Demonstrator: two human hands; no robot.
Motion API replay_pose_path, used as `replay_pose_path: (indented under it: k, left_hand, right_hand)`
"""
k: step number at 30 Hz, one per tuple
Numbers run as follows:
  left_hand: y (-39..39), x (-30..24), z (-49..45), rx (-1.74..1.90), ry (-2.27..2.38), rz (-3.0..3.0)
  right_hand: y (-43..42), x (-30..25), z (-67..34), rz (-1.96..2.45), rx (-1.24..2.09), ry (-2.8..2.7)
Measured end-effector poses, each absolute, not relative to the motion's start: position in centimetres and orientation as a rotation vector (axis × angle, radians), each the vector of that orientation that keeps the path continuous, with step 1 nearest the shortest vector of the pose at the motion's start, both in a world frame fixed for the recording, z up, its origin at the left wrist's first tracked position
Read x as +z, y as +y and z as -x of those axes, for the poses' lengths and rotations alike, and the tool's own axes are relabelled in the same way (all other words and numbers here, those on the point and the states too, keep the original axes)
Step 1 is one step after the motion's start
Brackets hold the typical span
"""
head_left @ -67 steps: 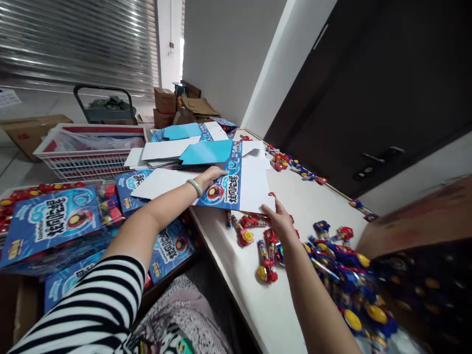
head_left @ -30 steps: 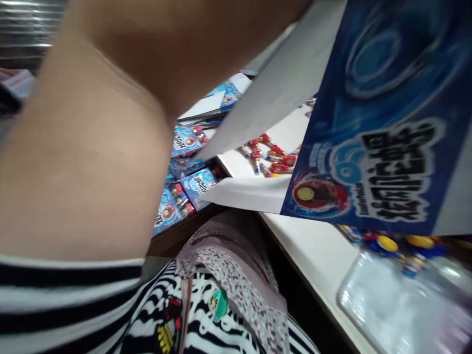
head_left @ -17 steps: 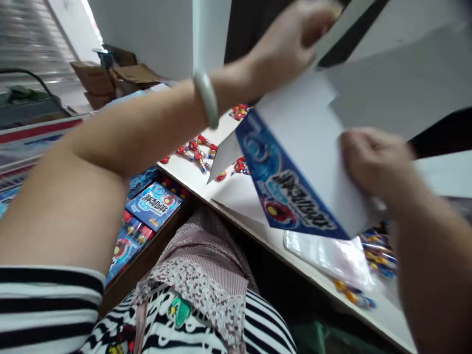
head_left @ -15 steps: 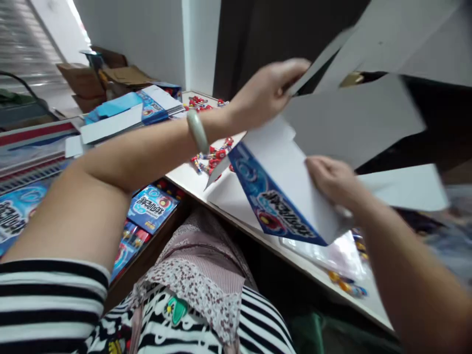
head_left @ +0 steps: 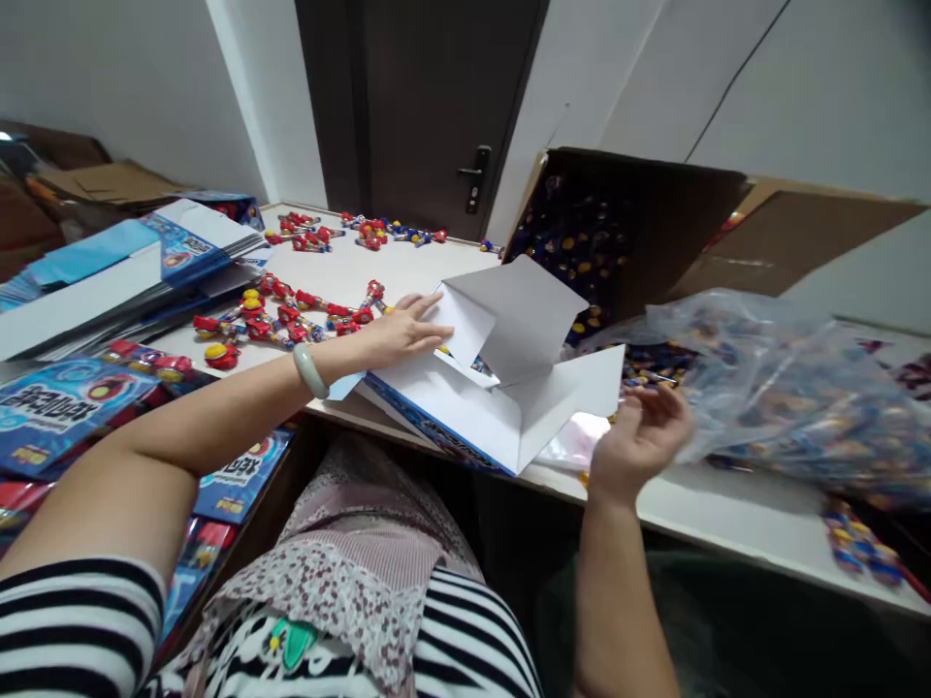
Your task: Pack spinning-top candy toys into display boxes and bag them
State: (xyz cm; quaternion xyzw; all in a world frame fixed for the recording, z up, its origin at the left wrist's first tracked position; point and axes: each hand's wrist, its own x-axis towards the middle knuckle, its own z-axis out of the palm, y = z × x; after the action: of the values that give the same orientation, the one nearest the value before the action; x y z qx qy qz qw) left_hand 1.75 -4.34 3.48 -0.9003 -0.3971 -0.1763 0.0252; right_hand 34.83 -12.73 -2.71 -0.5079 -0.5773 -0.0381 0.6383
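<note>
A partly folded cardboard box (head_left: pixel 472 415), white inside and printed blue outside, rests at the table's front edge with its flaps standing up. My left hand (head_left: pixel 411 332), a pale green bangle at its wrist, lies with fingers stretched out against the small white left flap (head_left: pixel 465 325). Just right of the box's right flap (head_left: pixel 586 388), my right hand (head_left: pixel 644 436) is raised, its fingers loosely bent and apart, with nothing seen in it. Red-capped toys (head_left: pixel 280 320) lie scattered left of the box.
Flat blue-and-white cartons (head_left: pixel 196 242) are stacked at the left, near filled blue boxes (head_left: pixel 73 402). A large brown carton (head_left: pixel 698 233) holding many small dark blue items stands at the back right. Before it lies a clear plastic bag (head_left: pixel 786 378) of similar pieces.
The box has come down from mid-air onto the table edge. My right hand has let go of it and moved off to the right; the left has lowered, fingers straightened. The view has swung right.
</note>
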Motion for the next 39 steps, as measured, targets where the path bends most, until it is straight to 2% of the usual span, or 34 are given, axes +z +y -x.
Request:
replay_pose_path:
  k: [2, 4, 6, 9, 12, 16, 18, 20, 21, 23, 25, 27, 28, 32, 34, 37, 39]
  left_hand:
    - [-3.5, 3.0, -1.7, -0.614, -1.384, 2.784]
    - [-2.9, 2.7, -2.1, -0.586, -1.489, 2.806]
    - [-2.7, 2.6, -2.9, -0.470, -1.561, 2.792]
    - [-3.0, 3.2, -3.3, -0.284, -1.675, 2.712]
    - [-3.9, 3.8, -2.2, -0.341, -1.617, 2.800]
    - [-4.3, 3.4, -0.2, -0.540, -1.497, 2.891]
    - [-3.8, 3.1, -0.1, -0.605, -1.504, 2.891]
    - [-3.2, 3.0, -0.4, -0.698, -1.491, 2.895]
    - [-3.2, 3.1, -0.5, -0.789, -1.473, 2.883]
    - [-4.1, 3.4, -0.2, -1.126, -1.410, 2.770]
    - [-6.9, 3.2, 1.1, -1.609, -1.324, 2.502]
    - [-11.0, 1.7, 3.0, -1.974, -1.296, 2.323]
    - [-13.1, 0.5, 3.9, -2.031, -1.367, 2.429]
    - [-17.1, -5.9, 4.3, -1.802, -2.244, 3.041]
    - [-15.6, -8.6, 2.5, -2.224, -2.366, 2.941]
    - [-12.3, -10.8, -0.8, -3.030, -2.050, 2.570]
    - [-11.5, -10.7, -2.1, -3.175, -1.958, 2.529]
  right_hand:
    - [-10.9, -3.2, -34.8, 1.140, -0.053, -1.406]
    - [-9.2, -3.5, -32.4, 1.240, 0.004, -1.727]
    - [-8.4, -3.7, -29.3, 1.489, 0.041, -2.120]
    - [-8.3, -3.7, -27.1, 1.727, 0.093, -2.411]
    - [-7.4, -2.3, -30.4, 1.427, 0.167, -2.233]
    - [-3.2, 1.7, -35.7, 1.037, -0.014, -1.206]
    - [-1.5, 3.1, -35.0, 1.164, 0.291, -1.375]
    - [-1.4, 3.2, -31.8, 1.328, 0.578, -1.901]
    - [-1.9, 2.8, -29.8, 1.404, 0.594, -2.162]
    - [-3.5, 1.3, -26.3, 1.655, 0.191, -2.279]
    - [-4.8, -0.3, -24.9, 1.745, -0.030, -2.316]
    - [-5.2, -1.4, -25.5, 1.747, -0.017, -2.330]
    - [-5.1, -1.6, -26.2, 1.723, 0.039, -2.331]
    - [-4.8, -1.9, -27.9, 1.549, 0.195, -2.285]
    - [-5.2, -1.9, -27.1, 1.538, 0.172, -2.235]
    - [-6.3, -1.9, -25.7, 1.585, 0.129, -2.187]
    - [-7.2, -1.8, -25.7, 1.558, 0.135, -2.123]
